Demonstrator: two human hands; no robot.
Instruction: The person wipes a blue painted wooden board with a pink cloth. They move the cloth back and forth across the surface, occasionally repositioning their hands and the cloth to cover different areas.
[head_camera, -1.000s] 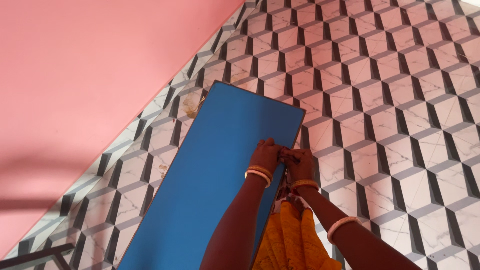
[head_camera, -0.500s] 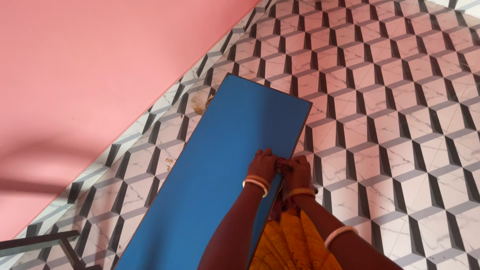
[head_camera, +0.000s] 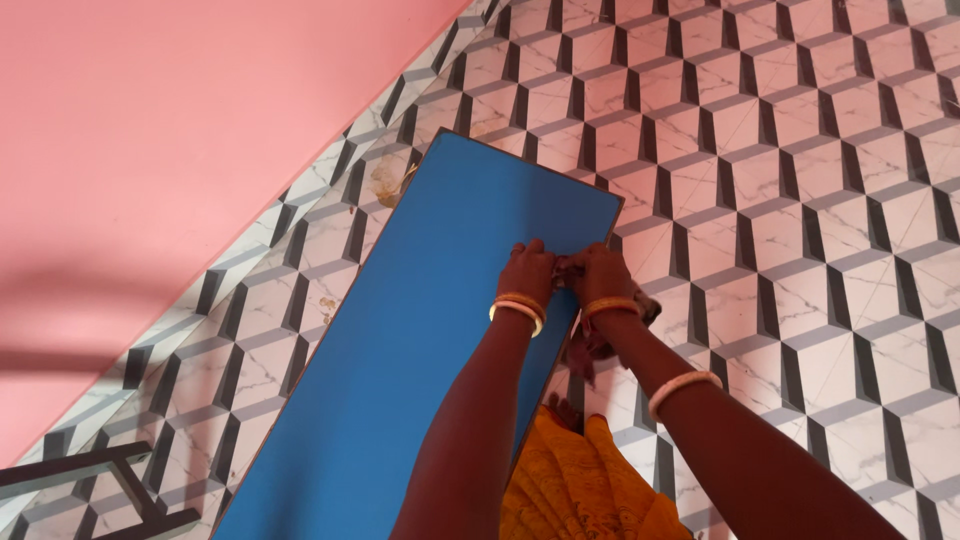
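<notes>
A long blue tabletop (head_camera: 420, 330) runs from the bottom left toward the upper middle. My left hand (head_camera: 527, 274) and my right hand (head_camera: 598, 274) are pressed together on its right edge, both closed on a small dark reddish cloth (head_camera: 566, 270) bunched between them. More of that cloth hangs below my right wrist. Bangles circle both wrists. My orange garment (head_camera: 575, 480) shows under my arms.
A pink wall (head_camera: 170, 150) fills the upper left. The floor (head_camera: 800, 180) has white and dark grey cube-pattern tiles. A brownish stain (head_camera: 386, 183) marks the floor by the table's far corner. A dark metal frame (head_camera: 90, 480) sits at the bottom left.
Both hands have slid forward along the table's right edge with the cloth, toward the far corner. The view has shifted slightly.
</notes>
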